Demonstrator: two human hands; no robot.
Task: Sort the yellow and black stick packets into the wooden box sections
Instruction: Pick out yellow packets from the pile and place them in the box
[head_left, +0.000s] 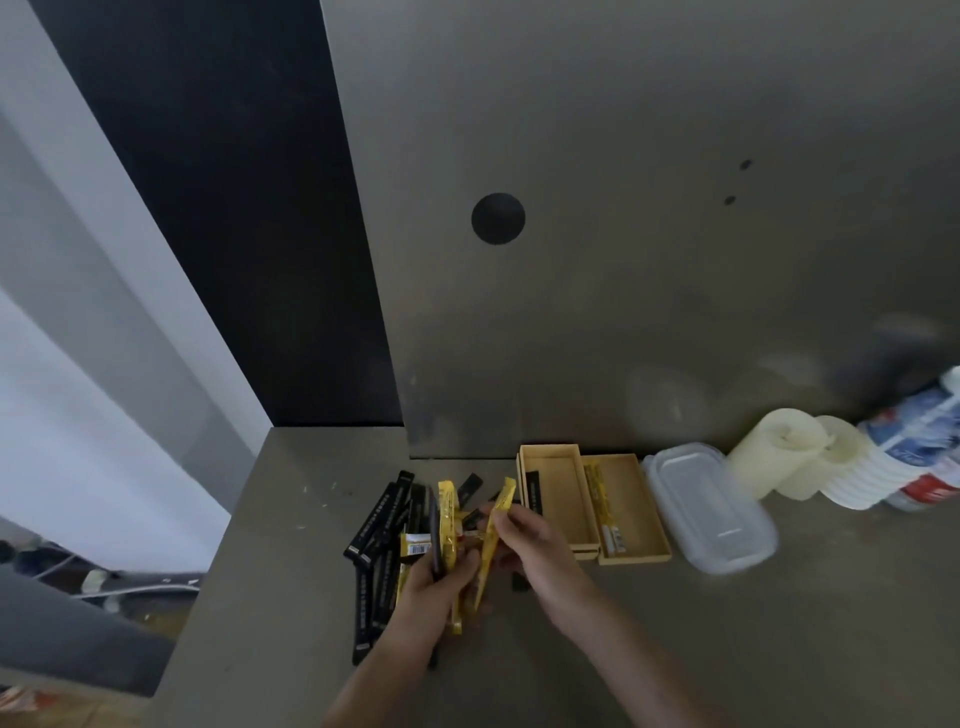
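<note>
Both hands (483, 561) grip yellow packets (448, 519) left of wooden box (631, 558).

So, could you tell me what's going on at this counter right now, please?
A person is sorting stick packets into a two-section wooden box. The right hand pinches a yellow packet lifted from the pile of loose black and yellow packets on the counter. The left hand grips several more, yellow and dark. The box's left section holds a black packet; the right section holds a yellow one.
</note>
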